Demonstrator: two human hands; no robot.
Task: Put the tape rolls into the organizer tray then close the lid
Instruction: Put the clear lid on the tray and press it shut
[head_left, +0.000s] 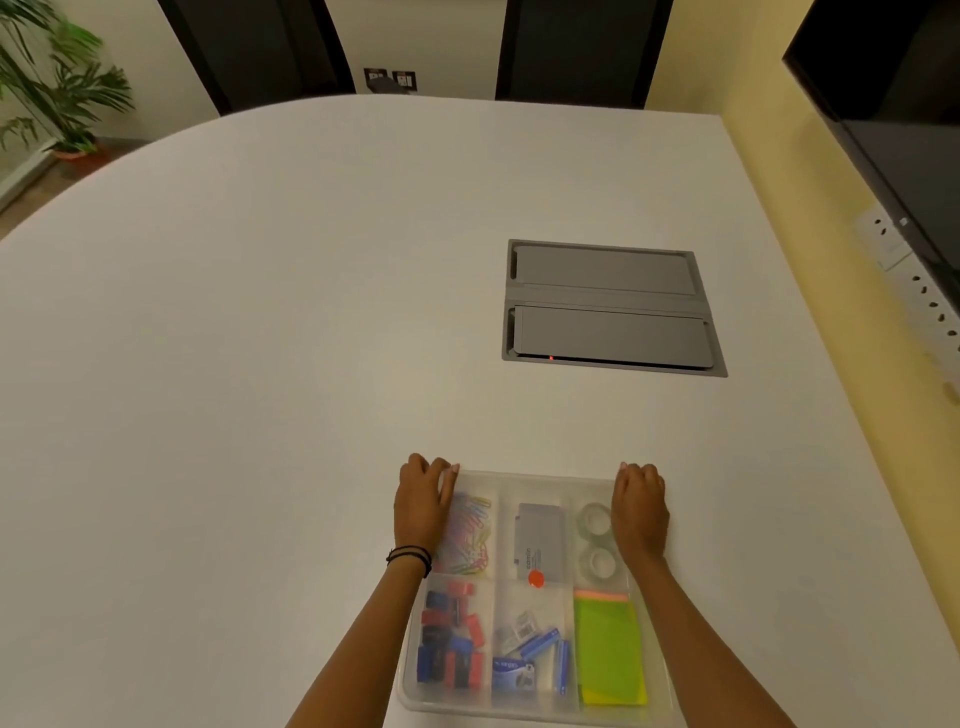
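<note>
A clear plastic organizer tray (535, 480) sits on the white table near its front edge, with a translucent lid lying over it. Two clear tape rolls (596, 540) lie one behind the other in the far right compartment, seen through the lid. My left hand (422, 499) rests on the tray's far left corner, fingers curled over the rim. My right hand (640, 512) lies on the far right corner, partly covering the tape compartment. Other compartments hold coloured paper clips, binder clips, staples, a grey box and green sticky notes.
A grey recessed cable hatch (608, 306) is set in the table (260, 338) beyond the tray. Dark chairs stand at the far edge. A wall with sockets and a black screen (893, 104) runs along the right; a potted plant (57, 88) stands far left.
</note>
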